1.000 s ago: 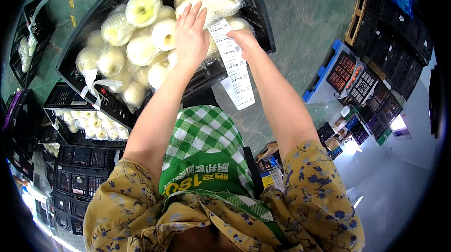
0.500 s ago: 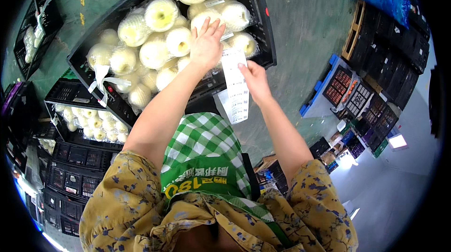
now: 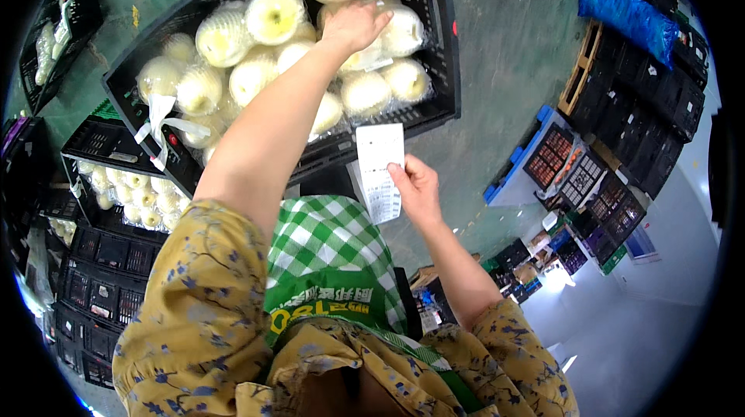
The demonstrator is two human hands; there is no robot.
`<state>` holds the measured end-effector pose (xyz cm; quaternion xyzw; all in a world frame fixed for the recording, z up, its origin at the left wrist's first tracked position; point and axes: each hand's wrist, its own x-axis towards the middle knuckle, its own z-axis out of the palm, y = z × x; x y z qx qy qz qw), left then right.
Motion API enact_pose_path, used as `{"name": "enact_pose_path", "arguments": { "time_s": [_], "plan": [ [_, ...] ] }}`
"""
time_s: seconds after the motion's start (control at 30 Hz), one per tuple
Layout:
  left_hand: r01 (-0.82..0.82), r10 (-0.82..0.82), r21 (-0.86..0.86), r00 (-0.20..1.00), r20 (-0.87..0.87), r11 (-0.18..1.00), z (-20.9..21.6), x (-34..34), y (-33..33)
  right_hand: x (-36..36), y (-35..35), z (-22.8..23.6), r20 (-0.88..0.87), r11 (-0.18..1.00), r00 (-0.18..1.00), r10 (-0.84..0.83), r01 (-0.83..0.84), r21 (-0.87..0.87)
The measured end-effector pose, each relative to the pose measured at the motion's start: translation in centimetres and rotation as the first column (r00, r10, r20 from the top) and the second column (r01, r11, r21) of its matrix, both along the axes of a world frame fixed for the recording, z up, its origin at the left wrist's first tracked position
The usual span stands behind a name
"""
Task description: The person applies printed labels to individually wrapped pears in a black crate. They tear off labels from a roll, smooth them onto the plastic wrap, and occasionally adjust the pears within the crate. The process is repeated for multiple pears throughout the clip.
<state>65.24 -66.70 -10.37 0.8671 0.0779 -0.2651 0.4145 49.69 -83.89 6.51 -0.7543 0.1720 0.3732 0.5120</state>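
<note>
A large black crate [image 3: 434, 95] holds pale yellow round fruit in white foam nets and clear plastic bags. At its far middle, my left hand [image 3: 353, 27] lies over a bag of fruit [image 3: 403, 30], fingers curled on the plastic; some fingertips are hidden. A white label [image 3: 378, 64] sits on the bags just nearer than this hand. My right hand [image 3: 419, 192] pinches a white strip of printed labels [image 3: 380, 172] between thumb and fingers, in front of the crate's near edge. The strip hangs down beside my green checked apron.
Left of the large crate stands a black crate [image 3: 109, 141] above more pale produce [image 3: 143, 196]. Black crates [image 3: 101, 281] are stacked lower left. Another black crate [image 3: 74, 17] lies far left. On the right are a blue bag [image 3: 625, 17], a wooden pallet [image 3: 582, 67] and stacked dark crates [image 3: 636, 106].
My left hand has moved farther into the crate, its fingers now more curled. My right hand has dropped lower with the label strip, which has come away from the bags.
</note>
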Motion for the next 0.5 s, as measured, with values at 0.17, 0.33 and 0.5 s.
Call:
{"name": "enact_pose_path", "arguments": {
  "time_s": [0.17, 0.33, 0.5],
  "plan": [
    [-0.623, 0.338, -0.719, 0.778, -0.529, 0.310, 7.2, -8.8, -0.6, 0.3, 0.8, 0.1, 0.112, 0.995, 0.991, -0.073, 0.081, -0.064],
    [-0.734, 0.292, -0.674, 0.665, -0.687, 0.086, 10.7, -14.8, 0.3, 0.8, 0.2, -0.9, 0.229, 0.985, 0.964, 0.133, -0.103, -0.137],
    [-0.753, 0.394, -0.648, 0.633, -0.667, 0.114, 12.1, -15.9, 1.3, 4.7, 3.9, -0.1, 0.118, 0.996, 0.993, 0.000, -0.010, 0.086]
  ]
}}
